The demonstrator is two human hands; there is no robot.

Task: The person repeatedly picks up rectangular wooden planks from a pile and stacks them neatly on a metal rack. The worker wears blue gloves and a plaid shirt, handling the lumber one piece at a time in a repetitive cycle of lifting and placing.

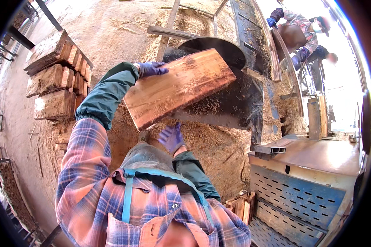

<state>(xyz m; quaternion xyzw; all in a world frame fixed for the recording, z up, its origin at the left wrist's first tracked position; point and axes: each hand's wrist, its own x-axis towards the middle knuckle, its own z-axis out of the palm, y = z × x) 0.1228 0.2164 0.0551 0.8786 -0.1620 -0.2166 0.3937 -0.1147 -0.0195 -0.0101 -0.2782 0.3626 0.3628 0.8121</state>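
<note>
Above the sawdust-strewn floor [218, 144], the left hand [151, 68] grips a reddish rectangular wooden plank [179, 86] by its upper edge; the right hand [172, 138], fingers spread, supports it from below.

A sawmill or rough timber yard is shown. Thick sawdust [210, 140] is spread over the ground around a dark metal saw machine [239, 94], and rough-cut wooden blocks [55, 82] are stacked to the left of that machine. A blue perforated metal housing [297, 197] is seen to its right.
</note>
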